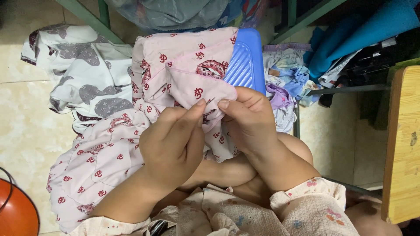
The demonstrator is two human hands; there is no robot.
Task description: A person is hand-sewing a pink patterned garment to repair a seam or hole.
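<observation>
While both hands pinch the pink cotton garment with red print (175,78) — left hand (173,140), right hand (249,122) — over the blue ribbed plastic washboard (247,61), keep the fold taut between the fingertips.

One camera only, worn on the head, looking steeply down and close onto the lap. The blue plastic board (247,59) sits just above picture centre; floor tiles (26,118) spread left of it, a wooden tabletop edge (404,140) lies right.
</observation>
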